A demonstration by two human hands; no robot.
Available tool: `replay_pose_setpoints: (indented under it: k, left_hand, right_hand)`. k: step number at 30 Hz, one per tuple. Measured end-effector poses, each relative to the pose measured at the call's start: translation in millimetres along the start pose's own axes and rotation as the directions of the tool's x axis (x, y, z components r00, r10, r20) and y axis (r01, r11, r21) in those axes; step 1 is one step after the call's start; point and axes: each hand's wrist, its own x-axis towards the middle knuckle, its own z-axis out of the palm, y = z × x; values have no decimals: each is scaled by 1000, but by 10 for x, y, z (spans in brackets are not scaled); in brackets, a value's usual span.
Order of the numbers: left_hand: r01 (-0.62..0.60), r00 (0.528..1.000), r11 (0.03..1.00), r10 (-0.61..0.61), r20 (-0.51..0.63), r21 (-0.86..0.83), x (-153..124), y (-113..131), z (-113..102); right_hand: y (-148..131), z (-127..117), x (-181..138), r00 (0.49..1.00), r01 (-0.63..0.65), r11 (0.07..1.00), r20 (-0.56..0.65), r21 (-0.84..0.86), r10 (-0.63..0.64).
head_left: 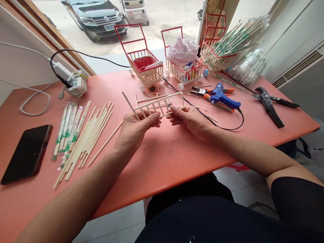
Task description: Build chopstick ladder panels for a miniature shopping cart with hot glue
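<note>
Between my hands is a small ladder-like frame (157, 105) of pale wooden sticks, raised over the table. My left hand (138, 126) pinches its left end, where one longer stick slants up beyond the rails. Thumb and fingers of my right hand (186, 118) grip the lower rail toward the right end. Behind the frame, more joined sticks (149, 99) lie on the table, partly hidden by it. Left of my left hand lie loose chopsticks (88, 136) and several chopsticks in clear wrappers (67, 128). A blue glue gun (222, 98) rests to the right of my right hand.
Small stick-built carts with red rims, a left one (146, 72) and a middle one (187, 69), stand at the back. Pliers (202, 91) lie by the glue gun; black cutters (270, 104) are farther right. A phone (26, 153), power adapter (63, 72) and cables occupy the left.
</note>
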Motion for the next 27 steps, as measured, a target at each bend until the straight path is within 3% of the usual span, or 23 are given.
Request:
replay_pose_setpoints:
  k: [5,18,27]
  left_hand:
    - [41,999,999,-40,6,-28,-28,32,4]
    - [102,995,994,-101,18,-27,-21,-26,-15]
    - [-45,999,999,45,9,14,-126,5,92]
  right_hand:
    - [-19,32,-8,995,-65,997,76,-45,68]
    - [-20,58,-12,996,-17,999,89,-38,20]
    - [41,44,-32,996,-6,996,93,-86,14]
